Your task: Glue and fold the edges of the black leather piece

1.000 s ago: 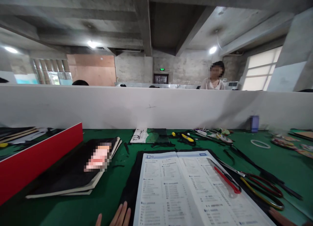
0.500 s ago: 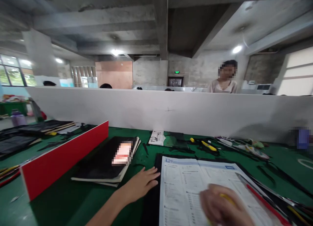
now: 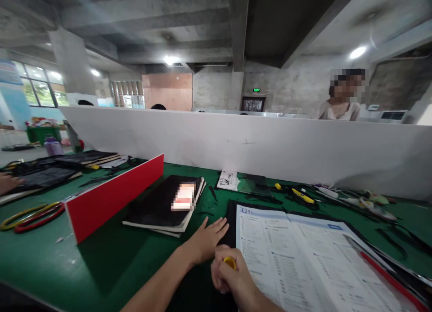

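Observation:
My left hand (image 3: 206, 240) lies flat with fingers stretched out on the dark sheet (image 3: 232, 222) beside the left edge of an open printed book (image 3: 303, 258). My right hand (image 3: 229, 276) is curled closed around a small yellow object (image 3: 230, 262), just in front of my left hand at the book's lower left corner. A stack of black notebooks (image 3: 165, 204) lies just beyond my left hand.
A red divider board (image 3: 114, 195) stands at the left, with yellow and red rings (image 3: 30, 213) beyond it. Another person's hand (image 3: 8, 182) shows at the far left edge. A white partition (image 3: 236, 145) runs across the back; a person stands behind it. Tools (image 3: 303, 195) litter the green table.
The view has swung left. My left hand came forward onto the dark sheet and stays there. My right hand moved from over the page to the book's left corner, the yellow object showing.

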Demonstrator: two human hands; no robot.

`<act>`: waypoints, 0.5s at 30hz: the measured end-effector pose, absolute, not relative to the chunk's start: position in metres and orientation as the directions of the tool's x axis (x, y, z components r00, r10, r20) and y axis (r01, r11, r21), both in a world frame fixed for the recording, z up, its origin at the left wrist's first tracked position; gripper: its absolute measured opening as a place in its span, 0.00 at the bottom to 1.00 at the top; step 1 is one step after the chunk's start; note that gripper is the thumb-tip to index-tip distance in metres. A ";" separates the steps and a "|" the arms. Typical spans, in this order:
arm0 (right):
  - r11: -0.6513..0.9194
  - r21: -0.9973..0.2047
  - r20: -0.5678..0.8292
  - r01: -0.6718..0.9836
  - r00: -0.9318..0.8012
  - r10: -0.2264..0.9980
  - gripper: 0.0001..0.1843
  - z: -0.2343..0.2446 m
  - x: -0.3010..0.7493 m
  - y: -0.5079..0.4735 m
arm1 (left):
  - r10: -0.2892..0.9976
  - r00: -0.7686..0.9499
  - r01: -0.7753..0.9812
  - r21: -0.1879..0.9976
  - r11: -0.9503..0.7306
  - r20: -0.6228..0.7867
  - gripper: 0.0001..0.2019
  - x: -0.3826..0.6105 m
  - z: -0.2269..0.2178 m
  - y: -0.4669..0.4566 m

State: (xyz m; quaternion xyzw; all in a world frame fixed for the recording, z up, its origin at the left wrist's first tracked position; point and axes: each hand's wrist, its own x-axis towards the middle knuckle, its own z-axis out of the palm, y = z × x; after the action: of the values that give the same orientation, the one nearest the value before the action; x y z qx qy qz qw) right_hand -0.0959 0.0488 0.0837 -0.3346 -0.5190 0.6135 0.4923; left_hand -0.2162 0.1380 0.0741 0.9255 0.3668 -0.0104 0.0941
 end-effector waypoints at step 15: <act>-0.006 -0.801 0.175 -0.599 -0.243 0.954 0.14 0.134 -0.082 0.053 | 0.694 0.714 0.699 0.144 -0.701 -0.093 0.29 -0.218 0.072 0.137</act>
State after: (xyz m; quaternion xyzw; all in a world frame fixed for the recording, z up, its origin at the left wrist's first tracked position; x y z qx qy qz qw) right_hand -0.0817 0.0534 0.1339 -0.2176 -0.4076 0.6750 0.5752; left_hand -0.2177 0.1366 0.0723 0.9220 0.3775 -0.0156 0.0845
